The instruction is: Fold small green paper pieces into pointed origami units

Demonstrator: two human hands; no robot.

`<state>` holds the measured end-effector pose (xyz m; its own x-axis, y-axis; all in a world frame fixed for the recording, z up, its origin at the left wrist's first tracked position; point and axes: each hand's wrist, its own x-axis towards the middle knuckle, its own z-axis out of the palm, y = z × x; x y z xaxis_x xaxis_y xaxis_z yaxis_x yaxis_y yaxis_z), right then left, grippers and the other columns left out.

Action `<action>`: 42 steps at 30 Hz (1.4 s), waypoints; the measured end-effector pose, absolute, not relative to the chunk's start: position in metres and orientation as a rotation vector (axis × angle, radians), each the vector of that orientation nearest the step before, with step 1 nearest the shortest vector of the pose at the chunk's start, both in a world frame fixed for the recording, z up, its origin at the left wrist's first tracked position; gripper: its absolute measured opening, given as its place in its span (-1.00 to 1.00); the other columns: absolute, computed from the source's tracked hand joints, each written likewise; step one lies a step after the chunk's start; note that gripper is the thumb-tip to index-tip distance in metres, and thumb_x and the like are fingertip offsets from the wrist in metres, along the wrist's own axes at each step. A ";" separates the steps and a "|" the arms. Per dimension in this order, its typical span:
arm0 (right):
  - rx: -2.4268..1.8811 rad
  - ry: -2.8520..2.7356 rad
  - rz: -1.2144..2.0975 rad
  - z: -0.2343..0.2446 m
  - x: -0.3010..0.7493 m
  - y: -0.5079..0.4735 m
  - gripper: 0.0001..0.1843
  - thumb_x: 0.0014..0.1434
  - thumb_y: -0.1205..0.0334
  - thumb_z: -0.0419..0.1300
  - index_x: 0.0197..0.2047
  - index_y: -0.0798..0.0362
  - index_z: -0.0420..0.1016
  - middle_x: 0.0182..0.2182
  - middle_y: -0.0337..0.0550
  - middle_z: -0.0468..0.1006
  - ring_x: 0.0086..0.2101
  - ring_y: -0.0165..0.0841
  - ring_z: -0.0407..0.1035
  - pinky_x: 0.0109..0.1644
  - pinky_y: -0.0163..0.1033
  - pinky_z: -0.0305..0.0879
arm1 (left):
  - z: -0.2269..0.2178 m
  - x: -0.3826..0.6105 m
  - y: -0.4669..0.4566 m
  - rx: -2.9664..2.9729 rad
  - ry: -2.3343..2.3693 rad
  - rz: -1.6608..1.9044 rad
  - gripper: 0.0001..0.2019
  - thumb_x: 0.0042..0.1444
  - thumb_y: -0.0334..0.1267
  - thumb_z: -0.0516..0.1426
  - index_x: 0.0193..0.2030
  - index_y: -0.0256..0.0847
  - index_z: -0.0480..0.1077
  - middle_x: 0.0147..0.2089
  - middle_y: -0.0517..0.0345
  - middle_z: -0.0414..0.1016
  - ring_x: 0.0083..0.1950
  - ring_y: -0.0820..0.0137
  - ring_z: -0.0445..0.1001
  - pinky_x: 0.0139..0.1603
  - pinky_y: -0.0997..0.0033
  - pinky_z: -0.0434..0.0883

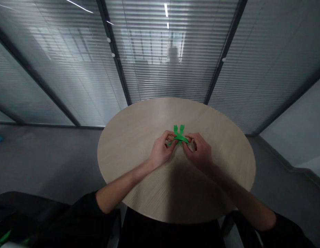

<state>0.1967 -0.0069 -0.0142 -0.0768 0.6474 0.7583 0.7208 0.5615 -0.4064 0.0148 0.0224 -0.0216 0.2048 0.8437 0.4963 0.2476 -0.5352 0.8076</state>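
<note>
The left grip [161, 150] and right grip [198, 151] were both clamped on an X-shaped green plastic piece [178, 137], held between them over the round pale-wood surface [222, 155]. Its two forked ends pointed away beyond the grips, and a narrower tip poked out by the left grip. Slatted glass partitions [165, 75] stood well beyond the grips.

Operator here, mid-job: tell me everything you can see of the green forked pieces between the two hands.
Two green forked pieces, bright and plastic-looking, cross in an X, their small tined heads side by side and pointing away from the person. The left hand and right hand pinch them from either side, hiding part of the stems. They are over a pale wood-grain round table; whether they touch it cannot be told.
</note>
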 end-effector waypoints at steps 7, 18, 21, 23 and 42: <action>-1.111 -1.712 0.070 -0.014 0.197 -0.007 -0.89 0.29 0.26 0.16 -0.18 -0.03 0.53 -0.37 -0.19 0.59 -0.47 -0.36 0.41 -0.31 -0.22 0.39 | -0.014 0.014 0.016 2.046 0.993 1.354 -0.75 0.20 -0.29 0.27 0.01 -0.16 0.40 -0.13 0.09 0.50 -0.20 0.38 0.49 -0.35 0.49 0.40; -1.014 -1.389 0.765 -0.015 0.191 -0.003 -0.87 0.16 0.16 0.28 -0.26 -0.04 0.44 -0.44 -0.27 0.58 -0.47 -0.36 0.52 -0.37 -0.25 0.48 | -0.008 0.007 0.020 2.265 0.618 1.363 -0.63 0.23 -0.29 0.28 0.14 -0.12 0.34 0.24 -0.13 0.39 0.30 0.13 0.40 0.33 -0.06 0.36; -1.003 -1.351 0.828 -0.015 0.192 -0.001 -0.85 0.14 0.14 0.30 -0.27 -0.03 0.43 -0.47 -0.30 0.55 -0.50 -0.38 0.50 -0.40 -0.25 0.47 | -0.006 0.009 0.016 2.242 0.593 1.282 -0.50 0.16 -0.29 0.32 0.21 -0.15 0.30 0.20 -0.14 0.42 0.25 0.13 0.44 0.29 0.00 0.40; -1.001 -1.336 0.857 -0.014 0.192 0.001 -0.83 0.13 0.12 0.31 -0.28 -0.03 0.42 -0.48 -0.29 0.55 -0.52 -0.38 0.49 -0.42 -0.26 0.46 | -0.006 0.010 0.015 2.239 0.619 1.258 -0.53 0.19 -0.28 0.30 0.20 -0.16 0.31 0.14 -0.11 0.46 0.17 0.17 0.48 0.22 0.05 0.44; -1.009 -1.569 0.648 -0.017 0.193 -0.004 -0.95 0.18 0.20 0.26 -0.26 -0.04 0.51 -0.38 -0.22 0.60 -0.43 -0.36 0.52 -0.31 -0.23 0.49 | -0.009 0.007 0.016 2.103 0.721 1.310 -0.83 0.13 -0.42 0.13 -0.13 -0.17 0.37 -0.10 0.00 0.49 -0.07 0.26 0.48 0.01 0.14 0.47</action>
<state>0.1926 -0.0041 -0.0167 -0.0294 0.8673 0.4968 0.2641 0.4861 -0.8330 0.0065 0.0155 -0.0085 0.3799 0.6906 0.6155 0.1500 -0.7025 0.6957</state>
